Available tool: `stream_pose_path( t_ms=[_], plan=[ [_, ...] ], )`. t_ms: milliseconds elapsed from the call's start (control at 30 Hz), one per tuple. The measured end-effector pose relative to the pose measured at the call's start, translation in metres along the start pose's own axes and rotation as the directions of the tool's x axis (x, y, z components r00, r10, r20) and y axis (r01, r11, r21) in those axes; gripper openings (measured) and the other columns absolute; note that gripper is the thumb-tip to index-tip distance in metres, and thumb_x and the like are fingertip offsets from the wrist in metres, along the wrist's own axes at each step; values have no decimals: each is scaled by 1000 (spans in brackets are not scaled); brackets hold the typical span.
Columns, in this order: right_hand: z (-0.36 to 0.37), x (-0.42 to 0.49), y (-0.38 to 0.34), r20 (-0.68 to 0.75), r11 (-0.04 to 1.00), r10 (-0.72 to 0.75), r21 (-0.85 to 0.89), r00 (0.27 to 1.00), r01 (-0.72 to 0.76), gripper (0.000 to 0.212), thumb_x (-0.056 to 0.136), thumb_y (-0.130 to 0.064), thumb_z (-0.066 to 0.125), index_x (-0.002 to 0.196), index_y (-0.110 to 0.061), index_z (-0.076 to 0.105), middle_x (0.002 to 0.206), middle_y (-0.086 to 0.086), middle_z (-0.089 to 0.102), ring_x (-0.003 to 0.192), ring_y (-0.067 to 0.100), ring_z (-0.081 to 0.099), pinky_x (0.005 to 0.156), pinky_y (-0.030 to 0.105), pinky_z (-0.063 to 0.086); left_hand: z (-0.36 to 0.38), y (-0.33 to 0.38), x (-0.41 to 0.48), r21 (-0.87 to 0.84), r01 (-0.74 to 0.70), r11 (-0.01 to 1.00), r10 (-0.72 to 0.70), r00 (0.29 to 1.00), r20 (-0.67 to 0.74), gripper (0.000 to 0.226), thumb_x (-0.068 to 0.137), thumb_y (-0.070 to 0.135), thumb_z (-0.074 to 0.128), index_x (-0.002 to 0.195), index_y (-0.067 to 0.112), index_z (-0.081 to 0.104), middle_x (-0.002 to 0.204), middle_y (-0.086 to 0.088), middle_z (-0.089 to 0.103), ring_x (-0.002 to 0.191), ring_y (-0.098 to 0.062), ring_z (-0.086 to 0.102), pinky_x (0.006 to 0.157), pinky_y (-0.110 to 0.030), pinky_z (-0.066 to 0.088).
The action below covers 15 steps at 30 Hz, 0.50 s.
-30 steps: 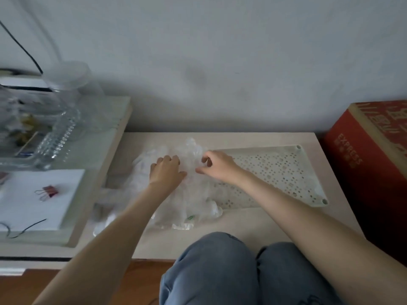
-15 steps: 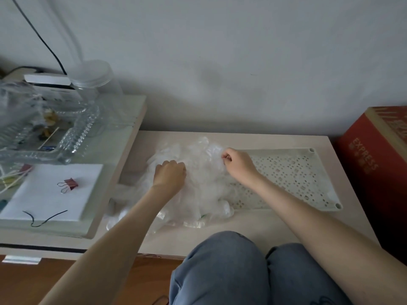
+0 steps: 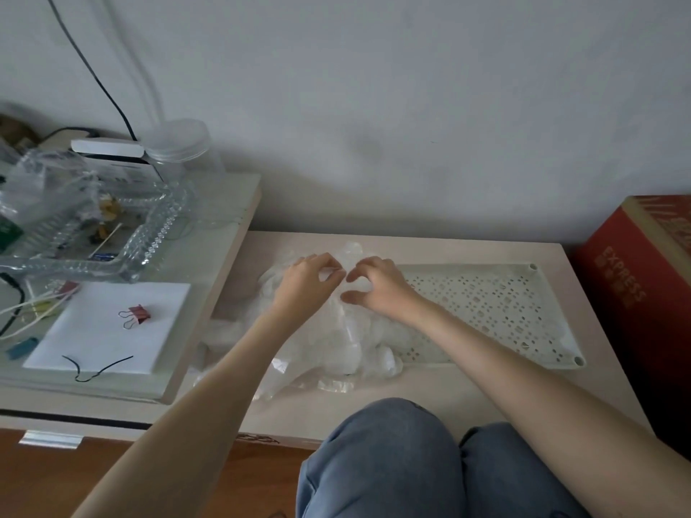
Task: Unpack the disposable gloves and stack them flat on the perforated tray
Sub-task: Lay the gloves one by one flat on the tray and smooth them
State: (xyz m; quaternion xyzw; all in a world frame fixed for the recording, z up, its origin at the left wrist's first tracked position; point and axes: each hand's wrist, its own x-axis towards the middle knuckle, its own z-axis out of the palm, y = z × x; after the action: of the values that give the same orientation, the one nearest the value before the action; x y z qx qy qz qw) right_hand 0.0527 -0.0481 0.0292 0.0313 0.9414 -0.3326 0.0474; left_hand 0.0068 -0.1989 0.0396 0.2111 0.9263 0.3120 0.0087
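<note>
Two hands meet at top of gloves (image 3: 336,342) | left hand (image 3: 308,284) and right hand (image 3: 379,287) each pinch the clear film, probably one glove | pile covers left end of tray (image 3: 504,304) | tip: separate one layer slowly, then lay it flat.

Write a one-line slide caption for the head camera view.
Left hand and right hand pinch a crumpled heap of clear plastic disposable gloves overlapping the left end of a white perforated tray.
</note>
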Motion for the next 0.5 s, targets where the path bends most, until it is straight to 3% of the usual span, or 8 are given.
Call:
stream_pose_path(
  t_ms=[100,167,233,333,400,500],
  plan=[
    [-2,2,6,-90,989,54,139,994,-41,15,88,-28,65,95,-15,68,114,6,60,113,21,51,97,35,39,-5,5,-1,-183,19,983,-23,999,-21,15,92,29,61,99,17,66,94,14,60,95,-6,53,75,-17,32],
    [-11,-1,6,-78,929,124,361,989,-88,13,89,-24,63,89,-12,66,99,4,63,96,17,57,84,32,42,-3,5,0,-258,12,966,-26,998,-52,22,90,31,63,109,20,62,103,15,60,104,-7,54,87,-21,38],
    [-22,-5,5,-46,774,172,624,984,-106,12,89,-18,62,80,-10,61,85,8,61,80,16,57,74,31,43,2,3,1,-330,31,943,-69,992,-104,39,88,32,65,123,19,53,113,13,55,112,-10,50,98,-29,38],
    [-42,-10,12,19,434,174,896,985,-94,18,87,-6,55,69,-9,55,86,19,61,69,21,60,63,29,48,7,6,4,-437,77,896,-145,982,-124,51,91,36,61,133,16,43,122,6,50,118,-13,46,102,-33,38],
    [-57,-17,17,57,250,149,964,987,-94,23,84,-4,53,63,-11,54,76,14,60,63,21,59,57,26,50,12,6,8,-467,120,876,-157,987,-41,56,91,44,58,137,16,41,131,3,49,123,-12,45,104,-33,37],
    [-76,-33,28,75,146,150,984,986,-97,24,84,-6,51,61,-14,51,66,5,59,58,19,60,57,25,53,18,12,12,-547,174,819,-93,981,172,66,81,63,58,134,24,48,133,7,52,123,-11,49,105,-36,41]
  ],
)
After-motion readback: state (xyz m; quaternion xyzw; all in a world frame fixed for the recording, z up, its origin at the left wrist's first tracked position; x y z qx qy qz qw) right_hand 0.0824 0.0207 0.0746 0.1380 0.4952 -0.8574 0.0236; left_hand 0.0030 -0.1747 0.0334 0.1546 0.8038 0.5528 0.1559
